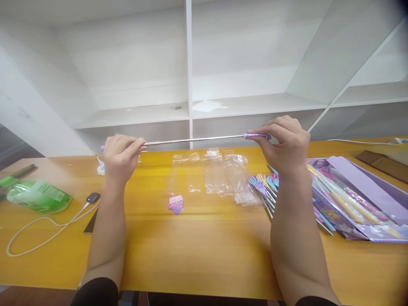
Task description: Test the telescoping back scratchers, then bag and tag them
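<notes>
A telescopic back scratcher (194, 139) is stretched out level above the table, a thin metal rod with purple ends. My left hand (123, 155) is closed round its left end, with a bit of purple showing past the fingers. At the other end, my right hand (283, 142) pinches the purple tip between thumb and fingers. Below the rod lie several clear plastic sleeves (218, 176) and a small stack of pink and purple cards (176, 204). Partly hidden behind my right forearm is a pile of back scratchers (266, 187) with coloured hand-shaped heads.
On the right, a purple box (353, 238) holds bagged back scratchers, near a brown flat piece (382, 163). A green bottle (40, 196) lies at left beside a white cable (35, 255) and a dark phone-like slab (91, 222). White shelving (189, 85) rises behind the table.
</notes>
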The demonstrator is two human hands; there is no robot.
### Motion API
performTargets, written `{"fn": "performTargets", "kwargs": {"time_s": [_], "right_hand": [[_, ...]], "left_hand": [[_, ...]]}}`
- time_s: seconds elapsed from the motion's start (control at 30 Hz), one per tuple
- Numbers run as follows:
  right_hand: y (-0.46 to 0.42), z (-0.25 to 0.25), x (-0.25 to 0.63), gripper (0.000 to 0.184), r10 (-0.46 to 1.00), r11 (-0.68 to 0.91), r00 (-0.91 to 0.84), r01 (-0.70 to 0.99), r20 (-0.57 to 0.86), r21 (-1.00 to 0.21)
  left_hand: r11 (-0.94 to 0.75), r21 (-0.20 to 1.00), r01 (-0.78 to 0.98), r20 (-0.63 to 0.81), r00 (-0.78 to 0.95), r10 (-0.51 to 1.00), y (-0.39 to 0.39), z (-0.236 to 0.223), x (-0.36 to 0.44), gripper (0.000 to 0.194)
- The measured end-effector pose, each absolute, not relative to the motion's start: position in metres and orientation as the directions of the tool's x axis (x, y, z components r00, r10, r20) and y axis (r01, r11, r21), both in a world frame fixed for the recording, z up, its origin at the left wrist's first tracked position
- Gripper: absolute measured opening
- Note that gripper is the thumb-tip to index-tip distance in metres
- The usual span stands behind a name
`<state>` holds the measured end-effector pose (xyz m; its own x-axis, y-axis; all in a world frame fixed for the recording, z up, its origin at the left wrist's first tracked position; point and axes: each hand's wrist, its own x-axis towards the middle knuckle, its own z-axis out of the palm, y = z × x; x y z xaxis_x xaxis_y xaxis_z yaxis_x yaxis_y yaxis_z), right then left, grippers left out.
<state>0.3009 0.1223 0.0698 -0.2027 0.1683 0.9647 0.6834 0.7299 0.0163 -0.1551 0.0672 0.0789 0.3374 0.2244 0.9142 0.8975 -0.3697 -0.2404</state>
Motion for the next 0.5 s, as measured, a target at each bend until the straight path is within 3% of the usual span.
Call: {"fn": "performTargets", "kwargs": {"time_s": [0.17,0.33,0.5], "right_hand": [[0.125,0.067,0.342,0.008,0.188,0.69,-0.053,0.718,0.981,-0.093],[0.136,0.051,0.41,0.012,0.153,0.429,0.237,0.859,0.959,-0.281],[0.146,0.039,0.447,0.01,-0.064,0.42,0.241,0.887,0.968,-0.193]], "left_hand": [[-0.374,-0.214,0.902,0.936,0.299,0.186,0.069,0.082,-0.179,0.014],[-0.333,-0.264,0.905,0.929,0.332,0.165,0.069,0.09,-0.207,0.02],[-0.306,-0.225,0.925,0.951,0.277,0.137,0.066,0.092,-0.215,0.028]]}}
